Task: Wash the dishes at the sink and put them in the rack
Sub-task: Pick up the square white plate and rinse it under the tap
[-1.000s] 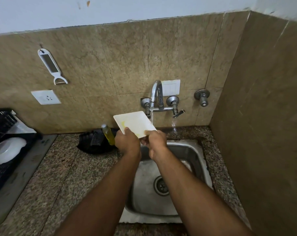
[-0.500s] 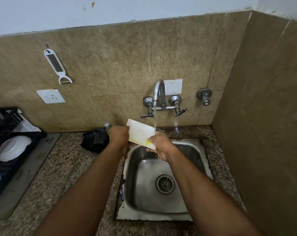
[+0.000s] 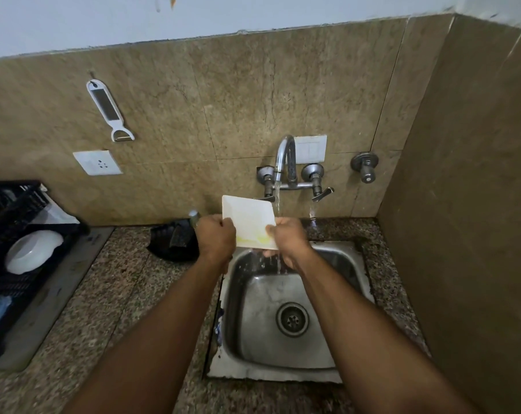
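Granite counter; both hands, left hand and right hand, grip square white plate, hiding its lower corners; bottle, maybe soap, mostly hidden.

Speckled granite countertop with inset steel sink.
Black dish rack on a grey tray at left; dark crumpled bag against the wall.

head view | looks forward-down | close over sink | wide-angle
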Motion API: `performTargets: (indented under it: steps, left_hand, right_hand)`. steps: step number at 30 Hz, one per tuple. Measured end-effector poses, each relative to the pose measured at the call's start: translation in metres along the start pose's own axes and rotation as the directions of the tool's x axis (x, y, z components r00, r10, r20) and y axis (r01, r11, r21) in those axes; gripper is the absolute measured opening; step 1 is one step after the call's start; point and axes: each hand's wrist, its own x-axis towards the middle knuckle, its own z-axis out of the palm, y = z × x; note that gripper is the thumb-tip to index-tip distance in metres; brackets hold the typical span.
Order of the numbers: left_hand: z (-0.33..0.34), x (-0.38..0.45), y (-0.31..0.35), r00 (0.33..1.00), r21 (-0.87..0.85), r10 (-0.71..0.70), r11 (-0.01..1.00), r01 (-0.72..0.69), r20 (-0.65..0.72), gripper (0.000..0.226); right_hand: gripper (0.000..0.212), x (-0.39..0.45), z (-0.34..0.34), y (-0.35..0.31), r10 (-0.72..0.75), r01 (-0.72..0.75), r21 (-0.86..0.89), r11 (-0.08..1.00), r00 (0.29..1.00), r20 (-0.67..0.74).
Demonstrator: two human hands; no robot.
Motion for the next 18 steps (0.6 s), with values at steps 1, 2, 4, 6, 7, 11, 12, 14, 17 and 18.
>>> performTargets:
  steps: [1, 2, 4, 6, 7, 11, 12, 14, 17, 18]
  left_hand:
    - [0.003, -0.004, 0.004, 1.0, 0.009, 0.019, 1.0, -0.019, -0.003, 0.035]
    - [0.005, -0.008, 0.009, 0.999, 0.022, 0.028, 0.999, -0.027, -0.016, 0.032]
    - [0.007, -0.011, 0.014, 0.997, 0.021, 0.018, 1.0, -0.017, -0.074, 0.027]
    - [0.004, -0.01, 0.012, 0.991, 0.012, -0.009, 1.0, 0.011, -0.13, 0.025]
    - [0.002, -0.009, 0.011, 0.988, 0.018, -0.02, 1.0, 0.023, -0.155, 0.025]
    - [0.01, -0.015, 0.015, 0.983, 0.026, -0.016, 0.999, 0.021, -0.185, 0.024]
    - [0.014, -0.019, 0.02, 0.982, 0.021, -0.024, 0.999, 0.029, -0.188, 0.023]
    - [0.02, -0.022, 0.027, 0.976, -0.025, -0.049, 0.999, 0.044, -0.21, 0.025]
    - [0.029, -0.022, 0.03, 0.969, -0.087, -0.098, 0.993, 0.08, -0.225, 0.027]
    - [0.033, -0.022, 0.029, 0.968, -0.115, -0.114, 0.989, 0.09, -0.225, 0.027]
  right_hand:
    - [0.021, 0.004, 0.003, 0.002, -0.019, 0.016, -0.036, 0.999, 0.996, -0.085]
    - [0.025, 0.006, 0.006, 0.002, -0.03, 0.024, -0.047, 0.999, 0.99, -0.14]
    - [0.023, 0.005, 0.009, -0.002, -0.019, 0.021, 0.017, 1.0, 0.992, -0.122]
    - [0.025, -0.002, 0.0, -0.007, 0.007, -0.014, 0.097, 0.995, 0.997, 0.074]
    - [0.032, -0.006, -0.004, -0.006, 0.006, -0.031, 0.145, 0.989, 0.985, 0.173]
    - [0.024, -0.01, -0.002, -0.001, 0.007, -0.009, 0.104, 0.995, 1.0, 0.019]
    - [0.021, -0.006, 0.002, 0.0, 0.007, 0.001, 0.09, 0.996, 0.996, -0.088]
    - [0.017, 0.001, 0.008, 0.001, 0.019, 0.015, 0.167, 0.986, 0.979, -0.202]
    - [0.012, 0.002, 0.01, 0.003, 0.083, -0.008, 0.374, 0.927, 0.979, -0.186]
    - [0.012, 0.001, 0.011, 0.005, 0.099, -0.021, 0.421, 0.907, 0.982, -0.163]
